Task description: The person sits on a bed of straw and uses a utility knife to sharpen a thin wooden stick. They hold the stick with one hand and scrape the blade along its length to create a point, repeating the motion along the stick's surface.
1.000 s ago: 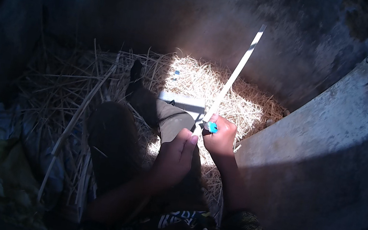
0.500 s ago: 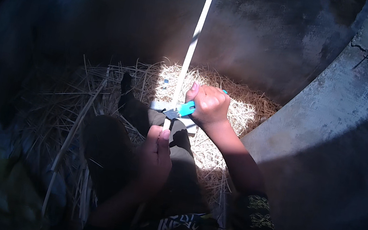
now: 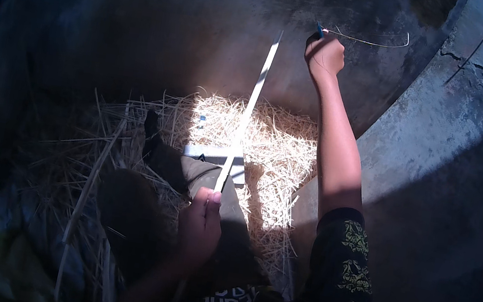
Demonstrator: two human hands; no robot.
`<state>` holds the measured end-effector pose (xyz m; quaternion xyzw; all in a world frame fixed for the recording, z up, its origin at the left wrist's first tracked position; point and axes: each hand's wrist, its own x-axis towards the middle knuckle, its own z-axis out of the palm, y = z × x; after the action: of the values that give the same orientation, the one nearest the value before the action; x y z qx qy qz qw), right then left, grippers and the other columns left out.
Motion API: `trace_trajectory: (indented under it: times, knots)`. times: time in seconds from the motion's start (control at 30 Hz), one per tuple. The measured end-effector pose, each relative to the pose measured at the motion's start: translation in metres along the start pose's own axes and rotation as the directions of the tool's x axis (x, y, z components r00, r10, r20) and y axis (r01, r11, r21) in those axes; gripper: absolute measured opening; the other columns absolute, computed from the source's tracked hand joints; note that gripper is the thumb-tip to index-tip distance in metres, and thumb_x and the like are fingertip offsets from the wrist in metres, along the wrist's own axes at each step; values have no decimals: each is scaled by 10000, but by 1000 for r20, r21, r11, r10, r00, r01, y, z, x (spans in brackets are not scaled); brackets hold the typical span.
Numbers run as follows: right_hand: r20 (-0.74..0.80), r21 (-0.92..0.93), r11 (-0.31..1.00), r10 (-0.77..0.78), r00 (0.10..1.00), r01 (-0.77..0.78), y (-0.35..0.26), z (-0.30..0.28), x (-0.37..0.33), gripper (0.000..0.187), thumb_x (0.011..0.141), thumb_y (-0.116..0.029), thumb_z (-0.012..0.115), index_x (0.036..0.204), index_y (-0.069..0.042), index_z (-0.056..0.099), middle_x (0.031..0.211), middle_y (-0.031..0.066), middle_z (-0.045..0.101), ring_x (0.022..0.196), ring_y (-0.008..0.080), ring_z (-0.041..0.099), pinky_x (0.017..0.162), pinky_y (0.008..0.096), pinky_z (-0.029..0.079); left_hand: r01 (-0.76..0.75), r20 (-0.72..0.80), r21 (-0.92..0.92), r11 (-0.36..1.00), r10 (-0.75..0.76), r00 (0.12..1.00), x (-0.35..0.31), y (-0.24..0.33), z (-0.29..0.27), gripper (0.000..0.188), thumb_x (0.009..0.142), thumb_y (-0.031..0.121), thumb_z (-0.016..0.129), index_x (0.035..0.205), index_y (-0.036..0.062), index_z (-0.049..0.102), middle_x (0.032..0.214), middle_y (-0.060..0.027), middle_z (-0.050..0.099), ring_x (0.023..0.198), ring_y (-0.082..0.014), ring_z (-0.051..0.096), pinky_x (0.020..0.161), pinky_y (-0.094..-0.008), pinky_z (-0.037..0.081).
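- The left hand (image 3: 201,223) is clamped on the near end of a long white strip (image 3: 250,107).
- The white strip runs lengthwise up and away over the straw pile (image 3: 279,150), tilting slightly right.
- The right hand (image 3: 324,56), raised well beyond the straw pile, pinches a thin curved wire (image 3: 370,42) trailing rightward.
- A curved concrete wall (image 3: 441,150) stands right of the straw pile.

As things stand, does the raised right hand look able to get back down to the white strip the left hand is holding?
Probably yes. The right hand is lifted high beside the white strip, and nothing lies between them; the left hand grips only its lower end.
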<state>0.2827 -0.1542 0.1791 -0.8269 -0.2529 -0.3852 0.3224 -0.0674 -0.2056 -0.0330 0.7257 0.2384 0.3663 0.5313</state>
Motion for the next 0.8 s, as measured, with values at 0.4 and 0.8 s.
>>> trace_trajectory:
  times: [0.4,0.8]
  knots:
    - [7,247,795,-574,819,554,9,-38,-182,411,976,-193,552,590,-69,618,511,126,579,421,321,576,420,425,457,492,465,-574,654,-234,854,10,9,-10,282,1067,369,465,902,141,483,618,69,378,463,-22,334,406,-204,288]
    - [150,-128,992,3,989,16,49,-9,-39,335,945,-243,519,824,-28,746,827,232,713,809,423,710,749,489,576,189,200,-288,939,-134,971,-18,-12,32,306,1072,328,458,860,108,473,612,44,392,496,-27,371,438,-209,301]
